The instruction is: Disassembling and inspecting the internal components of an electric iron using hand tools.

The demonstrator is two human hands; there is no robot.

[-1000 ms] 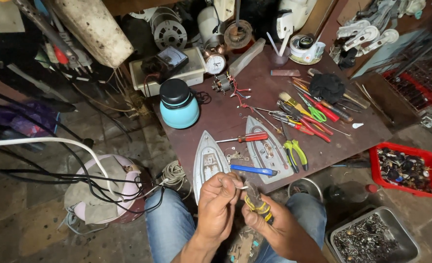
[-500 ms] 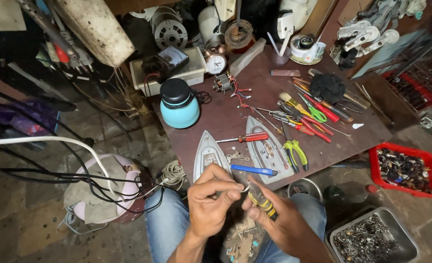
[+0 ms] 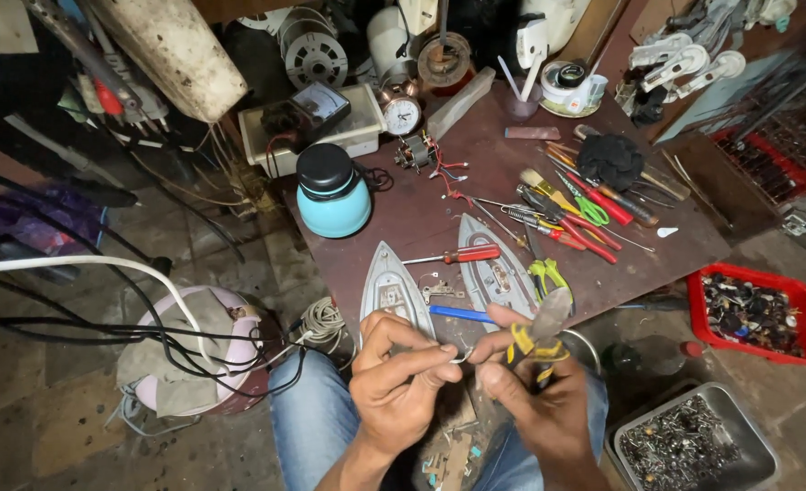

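Note:
My left hand (image 3: 401,380) pinches a thin pale wire (image 3: 459,357) between thumb and fingers over my lap. My right hand (image 3: 538,400) grips yellow-handled pliers (image 3: 539,329), jaws pointing up and away, and its fingertips also touch the wire. Both hands are close together just below the near edge of the brown table (image 3: 421,218). Directly beyond them lie two iron soleplates (image 3: 392,293) (image 3: 494,269), a red-handled screwdriver (image 3: 458,255) and a blue pen-like tool (image 3: 460,314).
A teal kettle (image 3: 333,193) stands at the table's left. Several screwdrivers and pliers (image 3: 576,214) are scattered to the right, a meter box (image 3: 312,118) at the back. A red tray (image 3: 756,312) and metal tray (image 3: 694,445) of small parts sit on the floor; cables (image 3: 103,318) lie left.
My hands have shifted slightly; the pliers have tilted up, with the jaws now pointing away from me, while the left hand keeps pinching the wire.

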